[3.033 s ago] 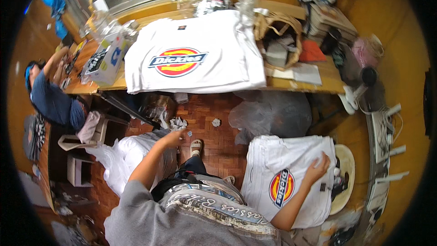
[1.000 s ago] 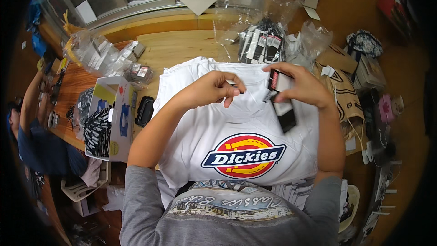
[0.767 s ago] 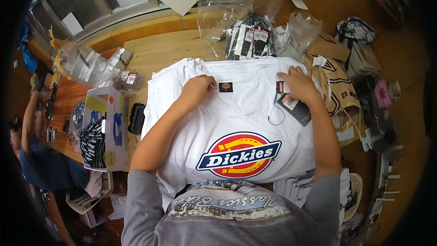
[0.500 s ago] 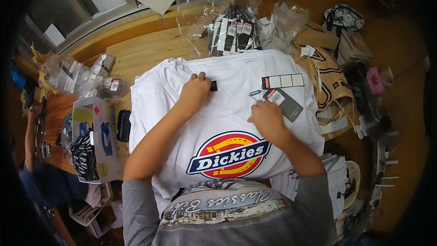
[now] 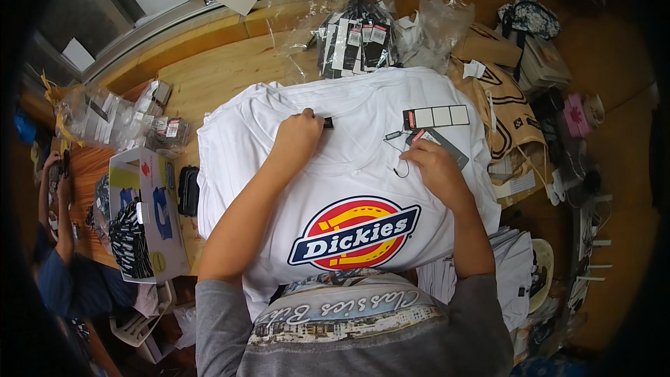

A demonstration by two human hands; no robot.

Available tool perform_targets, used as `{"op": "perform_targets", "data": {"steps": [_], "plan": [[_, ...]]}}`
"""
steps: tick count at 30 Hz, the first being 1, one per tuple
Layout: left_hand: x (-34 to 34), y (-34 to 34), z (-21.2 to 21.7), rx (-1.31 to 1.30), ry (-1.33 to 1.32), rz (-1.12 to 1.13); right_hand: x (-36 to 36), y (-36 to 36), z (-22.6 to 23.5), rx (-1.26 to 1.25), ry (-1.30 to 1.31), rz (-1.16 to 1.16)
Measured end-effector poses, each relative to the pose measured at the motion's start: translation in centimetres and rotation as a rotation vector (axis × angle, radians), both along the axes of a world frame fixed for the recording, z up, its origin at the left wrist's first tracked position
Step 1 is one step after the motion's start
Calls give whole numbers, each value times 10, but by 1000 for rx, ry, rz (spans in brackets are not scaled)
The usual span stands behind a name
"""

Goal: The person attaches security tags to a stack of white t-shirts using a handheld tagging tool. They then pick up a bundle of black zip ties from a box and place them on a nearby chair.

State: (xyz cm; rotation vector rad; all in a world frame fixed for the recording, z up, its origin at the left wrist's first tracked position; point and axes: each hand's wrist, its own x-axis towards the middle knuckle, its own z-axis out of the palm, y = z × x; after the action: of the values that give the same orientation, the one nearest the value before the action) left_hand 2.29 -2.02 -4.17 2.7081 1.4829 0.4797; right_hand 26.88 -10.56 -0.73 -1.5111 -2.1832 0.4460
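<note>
While the left hand (image 5: 299, 141) pinches the white shirt (image 5: 363, 176) beside its neck label (image 5: 329, 123), right hand (image 5: 434, 167) apparently pinching looped cord (image 5: 400, 175); light tension should prevent snags.

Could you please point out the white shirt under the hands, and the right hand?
White shirt (image 5: 349, 183), head view: plain chest fabric between neckline and printed emblem.
Right hand (image 5: 433, 167), head view: back of the hand.
</note>
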Motion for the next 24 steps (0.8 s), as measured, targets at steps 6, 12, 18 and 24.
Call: {"op": "perform_targets", "data": {"steps": [6,12,18,24], "plan": [[4,-1,3,-2,39,31,-14,-6,-21,161,-335,-13],[-4,6,3,-64,-162,67,-31,9,-5,16,-109,-15],[-9,7,9,-138,-293,58,-27,-6,-10,32,-534,-14],[-12,14,7,-248,-346,95,-29,9,2,-45,-3,-6]]}}
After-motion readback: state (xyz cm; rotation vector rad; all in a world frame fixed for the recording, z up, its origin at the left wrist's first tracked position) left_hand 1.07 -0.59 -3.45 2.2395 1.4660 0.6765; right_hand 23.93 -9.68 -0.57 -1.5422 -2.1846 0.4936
